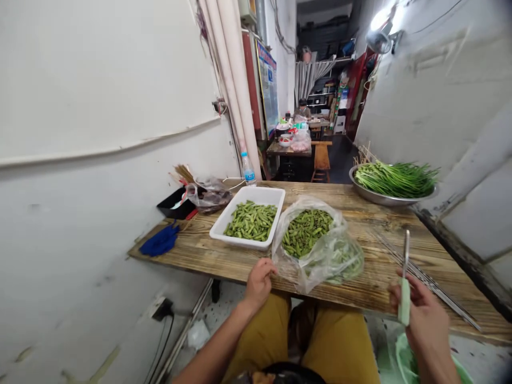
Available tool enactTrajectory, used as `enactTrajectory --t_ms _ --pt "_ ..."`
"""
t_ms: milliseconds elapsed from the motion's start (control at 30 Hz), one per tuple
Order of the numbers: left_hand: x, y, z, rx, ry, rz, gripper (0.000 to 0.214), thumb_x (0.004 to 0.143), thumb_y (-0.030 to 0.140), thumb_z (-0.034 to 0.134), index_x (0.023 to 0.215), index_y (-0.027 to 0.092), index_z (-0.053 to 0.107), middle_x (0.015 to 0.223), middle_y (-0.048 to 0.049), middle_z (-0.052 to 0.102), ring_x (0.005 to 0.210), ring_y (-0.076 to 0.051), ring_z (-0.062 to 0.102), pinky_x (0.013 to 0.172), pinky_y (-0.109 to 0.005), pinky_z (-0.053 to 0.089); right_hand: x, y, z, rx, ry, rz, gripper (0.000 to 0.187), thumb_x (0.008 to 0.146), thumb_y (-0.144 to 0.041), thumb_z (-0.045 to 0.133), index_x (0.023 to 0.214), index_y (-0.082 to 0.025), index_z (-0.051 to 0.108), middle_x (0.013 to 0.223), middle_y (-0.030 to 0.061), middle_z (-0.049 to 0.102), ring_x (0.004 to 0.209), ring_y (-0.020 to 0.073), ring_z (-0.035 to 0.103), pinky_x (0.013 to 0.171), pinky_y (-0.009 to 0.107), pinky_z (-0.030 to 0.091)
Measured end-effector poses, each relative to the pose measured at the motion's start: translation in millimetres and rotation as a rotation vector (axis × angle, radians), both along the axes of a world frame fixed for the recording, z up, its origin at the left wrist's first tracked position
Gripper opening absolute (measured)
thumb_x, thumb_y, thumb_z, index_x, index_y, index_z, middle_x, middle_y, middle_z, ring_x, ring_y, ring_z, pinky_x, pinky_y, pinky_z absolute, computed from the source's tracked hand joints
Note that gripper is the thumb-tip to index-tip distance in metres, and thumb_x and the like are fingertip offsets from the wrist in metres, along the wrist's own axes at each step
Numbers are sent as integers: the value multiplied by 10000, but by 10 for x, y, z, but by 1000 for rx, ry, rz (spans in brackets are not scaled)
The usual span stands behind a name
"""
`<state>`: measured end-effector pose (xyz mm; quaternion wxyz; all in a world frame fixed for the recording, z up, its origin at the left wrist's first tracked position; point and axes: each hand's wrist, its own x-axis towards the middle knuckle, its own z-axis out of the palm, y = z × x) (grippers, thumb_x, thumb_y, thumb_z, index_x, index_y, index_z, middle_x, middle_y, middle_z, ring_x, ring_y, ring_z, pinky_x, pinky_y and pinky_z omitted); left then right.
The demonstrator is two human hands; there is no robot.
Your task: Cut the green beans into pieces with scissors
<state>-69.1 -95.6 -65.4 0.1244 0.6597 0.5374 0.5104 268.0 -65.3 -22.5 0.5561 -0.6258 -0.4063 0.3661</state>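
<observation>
My left hand (pixel 259 281) rests at the near edge of the wooden table (pixel 224 258), fingers curled against the clear plastic bag (pixel 320 250) that holds green bean pieces. My right hand (pixel 426 317) is closed around the pale green handle of a small knife (pixel 405 277), blade pointing up. A white tray (pixel 250 217) left of the bag holds more cut green pods. Thin metal skewers (pixel 424 277) lie on the table just beyond the knife.
A metal bowl (pixel 384 197) of long green stems sits at the far right. A blue cloth (pixel 160 241), a black box (pixel 173 205), a bagged bundle and a water bottle (pixel 248 170) stand at the far left. Walls close in on both sides; a person sits at a distant table.
</observation>
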Motion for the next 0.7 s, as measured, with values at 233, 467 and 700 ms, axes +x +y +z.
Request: enactTrajectory --t_ms 233,467,700 --pt "125 121 67 -90 97 -99 474 687 -27 340 1017 167 620 972 -71 607 884 -148 560 808 -310 472 -811 -298 408 -248 133 418 618 464 -397 820 987 -154 597 571 -37 583 368 60 401 343 193 314" --pt "360 802 558 -262 506 99 340 826 74 369 1090 139 573 1005 -109 603 958 -198 548 872 -345 446 -1192 -105 376 -498 846 760 324 708 -389 700 921 -159 615 593 -47 486 403 34 369 376 172 302" --pt "405 1112 597 -477 784 165 258 851 84 360 892 119 612 882 -101 603 859 -206 552 778 -336 437 -868 -250 92 -541 837 646 356 738 -451 662 967 -185 601 608 -47 492 407 48 397 376 181 325"
